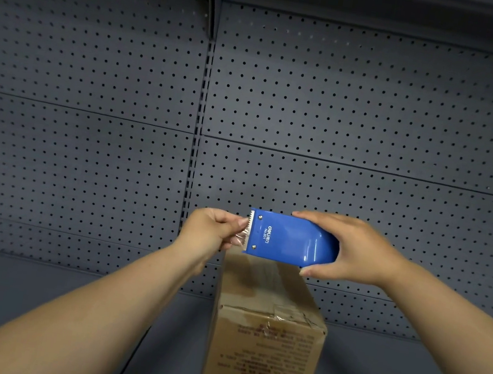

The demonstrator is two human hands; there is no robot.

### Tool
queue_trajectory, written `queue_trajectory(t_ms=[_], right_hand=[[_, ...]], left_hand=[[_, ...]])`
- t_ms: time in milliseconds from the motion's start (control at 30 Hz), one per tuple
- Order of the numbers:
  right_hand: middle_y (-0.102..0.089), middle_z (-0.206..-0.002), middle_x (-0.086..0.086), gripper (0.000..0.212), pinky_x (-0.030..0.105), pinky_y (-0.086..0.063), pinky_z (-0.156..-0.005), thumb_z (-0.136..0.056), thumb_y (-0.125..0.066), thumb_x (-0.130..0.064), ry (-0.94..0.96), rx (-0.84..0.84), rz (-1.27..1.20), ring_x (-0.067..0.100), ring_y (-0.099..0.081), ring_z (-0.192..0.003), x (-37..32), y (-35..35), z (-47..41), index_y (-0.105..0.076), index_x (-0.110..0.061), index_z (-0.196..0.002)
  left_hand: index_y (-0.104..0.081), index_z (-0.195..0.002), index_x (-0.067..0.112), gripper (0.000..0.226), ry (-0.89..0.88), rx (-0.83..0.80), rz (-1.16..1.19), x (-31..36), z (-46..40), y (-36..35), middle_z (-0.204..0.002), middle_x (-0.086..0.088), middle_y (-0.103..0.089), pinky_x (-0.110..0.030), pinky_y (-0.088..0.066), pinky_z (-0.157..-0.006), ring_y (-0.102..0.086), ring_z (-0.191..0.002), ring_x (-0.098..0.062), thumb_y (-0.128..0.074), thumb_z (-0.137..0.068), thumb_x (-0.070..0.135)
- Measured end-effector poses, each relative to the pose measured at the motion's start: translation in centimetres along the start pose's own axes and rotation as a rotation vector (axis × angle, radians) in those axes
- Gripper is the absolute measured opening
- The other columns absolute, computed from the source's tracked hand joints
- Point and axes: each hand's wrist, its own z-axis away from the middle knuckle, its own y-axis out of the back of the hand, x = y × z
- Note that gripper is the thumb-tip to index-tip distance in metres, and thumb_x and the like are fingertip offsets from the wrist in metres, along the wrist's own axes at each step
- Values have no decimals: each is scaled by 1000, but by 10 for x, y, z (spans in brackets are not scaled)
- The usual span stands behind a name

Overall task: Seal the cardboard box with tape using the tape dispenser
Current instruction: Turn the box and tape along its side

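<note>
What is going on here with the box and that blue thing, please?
A person is getting ready to tape a cardboard box on a grey shelf. The right hand holds a blue tape dispenser above the box, while the left hand pinches the clear tape end at its toothed edge.

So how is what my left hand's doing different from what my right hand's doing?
The left hand pinches the clear tape end between fingertips at the toothed blade, while the right hand wraps around the blue tape dispenser from its rounded rear. The left hand is curled into a small pinch; the right hand is spread wide, fingers over the top and thumb beneath. Both are raised above the cardboard box, at about the same height.
</note>
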Motion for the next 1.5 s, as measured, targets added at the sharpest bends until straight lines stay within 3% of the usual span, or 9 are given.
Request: queue_trajectory(t_ms=[200,467,600,733,867,1000,1100,1333,1500], right_hand=[[-52,-127,-23,83,36,-47,-90,-52,-60,-68,-12,-51,-16,6,-51,-110,14,3,13,-22,-56,-124],[-52,-115,-32,71,31,-48,-85,-56,-71,-59,-94,-85,-66,4,-53,-104,59,19,62,-31,-67,-114],[-51,-115,-32,69,29,-48,-84,-53,-66,-65,-98,-129,-89,1,-52,-103,73,21,87,-29,-70,-112],[-51,-117,-35,72,30,-48,-87,-51,-66,-65,-107,-155,-111,-3,-51,-106,79,14,101,-30,-70,-113],[-48,-115,-38,69,21,-43,-86,-52,-66,-63,-101,-176,-136,-12,-47,-105,82,8,114,-28,-74,-108],[-49,-118,-36,69,22,-44,-88,-53,-67,-63,-95,-181,-156,-7,-50,-106,85,1,121,-28,-74,-109],[-51,-115,-40,69,18,-42,-86,-54,-68,-60,-77,-174,-182,-12,-48,-105,85,-1,122,-30,-73,-109],[-38,-120,-46,69,11,-38,-82,-52,-67,-60,-55,-163,-204,-15,-45,-106,85,2,123,-30,-74,-108],[-45,-119,-42,71,19,-43,-86,-51,-68,-61,-74,-131,-216,-10,-49,-106,86,0,127,-32,-71,-111]], left_hand=[[-69,-87,1,13,-8,-16,-44,-1,7,-10,-67,-6,-67,-11,-46,-47,-59,-46,-1,-63,-85,13],[-65,-83,4,14,150,84,-100,-3,26,30,-67,-8,-63,-20,-49,-59,-57,-59,-14,-67,-81,17],[-65,-75,4,12,272,25,-107,-9,44,34,-60,-5,-64,-15,-49,-46,-57,-47,-8,-67,-80,15],[-66,-71,5,13,337,24,-119,-16,54,25,-58,-6,-63,-14,-48,-44,-56,-45,-7,-69,-79,15],[-65,-70,4,17,355,13,-168,-25,61,14,-53,-5,-62,-13,-46,-43,-54,-44,-7,-68,-81,17],[-64,-70,2,18,377,14,-191,-28,63,7,-46,-1,-62,-12,-45,-41,-53,-39,-4,-68,-81,16],[-63,-68,1,19,372,15,-226,-26,61,7,-44,0,-62,-13,-46,-43,-54,-37,-4,-68,-80,15],[-64,-67,2,20,383,-5,-265,-21,63,8,-44,0,-63,-12,-45,-41,-54,-37,-3,-67,-82,16],[-63,-66,5,21,339,14,-154,-23,64,8,-46,0,-63,-11,-44,-40,-55,-38,-3,-65,-82,16]])
